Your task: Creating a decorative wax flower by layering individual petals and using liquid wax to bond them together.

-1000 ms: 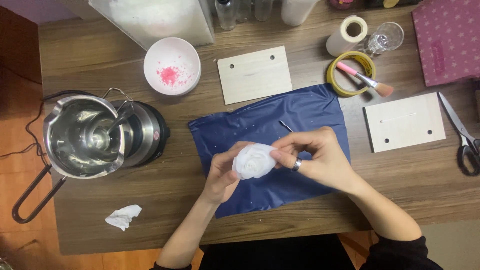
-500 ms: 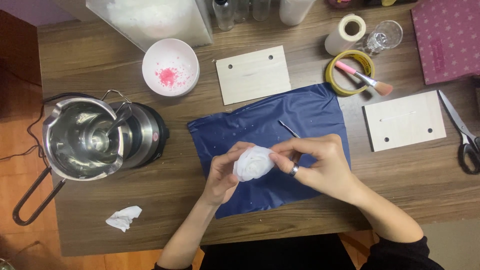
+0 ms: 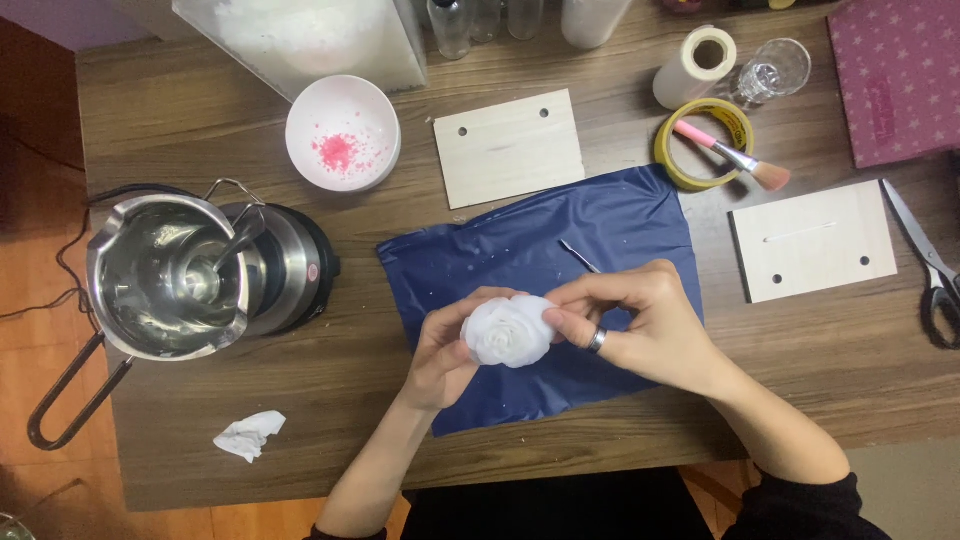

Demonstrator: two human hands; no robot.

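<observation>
A white rose-shaped piece (image 3: 508,331), waxy and translucent, is held over a dark blue sheet (image 3: 530,250) in the middle of the wooden table. My left hand (image 3: 448,350) cups it from the left and below. From the right, my right hand (image 3: 640,325), with a ring on one finger, pinches its edge with thumb and fingertips. A thin metal tool (image 3: 580,256) lies on the sheet just above my right hand.
A steel pouring pot (image 3: 165,280) sits on a small heater at the left. White bowl with pink bits (image 3: 343,133), two wooden boards (image 3: 510,147) (image 3: 812,240), tape ring with pink brush (image 3: 715,145), scissors (image 3: 925,260), crumpled tissue (image 3: 248,434).
My right hand's fingers have shifted a little along the flower's right edge. The flower has turned slightly between both hands. Nothing else has moved.
</observation>
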